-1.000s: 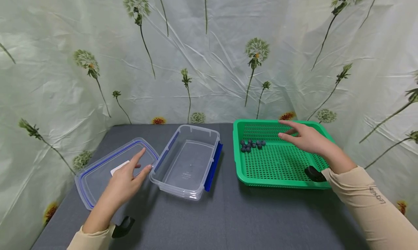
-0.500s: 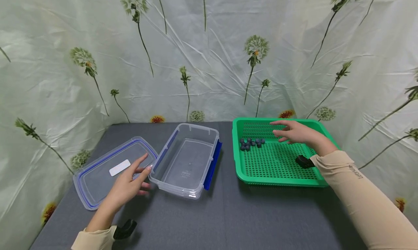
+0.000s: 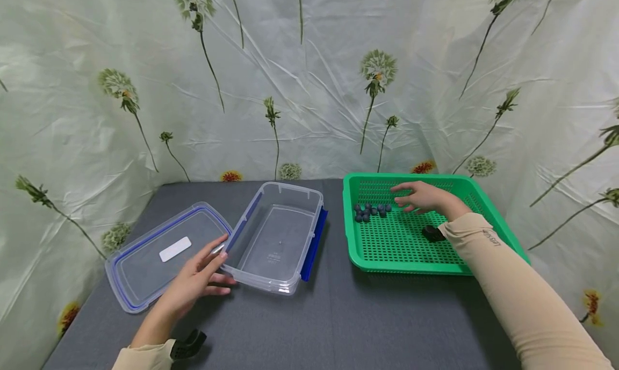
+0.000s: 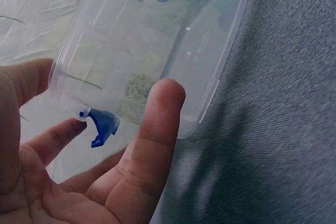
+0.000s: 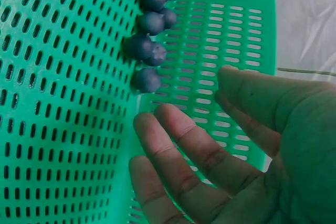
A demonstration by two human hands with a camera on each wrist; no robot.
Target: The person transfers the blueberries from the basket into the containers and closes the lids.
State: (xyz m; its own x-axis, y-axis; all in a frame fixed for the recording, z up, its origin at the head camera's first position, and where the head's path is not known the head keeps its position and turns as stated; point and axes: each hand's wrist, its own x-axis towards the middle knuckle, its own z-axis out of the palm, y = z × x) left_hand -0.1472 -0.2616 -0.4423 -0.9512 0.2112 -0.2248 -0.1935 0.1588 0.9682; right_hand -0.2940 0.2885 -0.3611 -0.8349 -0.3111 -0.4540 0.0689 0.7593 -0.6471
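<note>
Right hand [image 3: 419,196] and left hand [image 3: 191,284] were spread, gripping nothing. Blueberries [image 3: 366,211] lay just left of the right, nearer one.

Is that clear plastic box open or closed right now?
Open: the clear box has its top uncovered, and a blue-lined lid lies beside it on the grey table.

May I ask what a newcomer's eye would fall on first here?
Probably the bright green basket on the right, dark berries bunched at its left end beside the right hand. Next, perhaps the clear open box in the middle, the left hand at its near left corner and a lid farther left.
</note>
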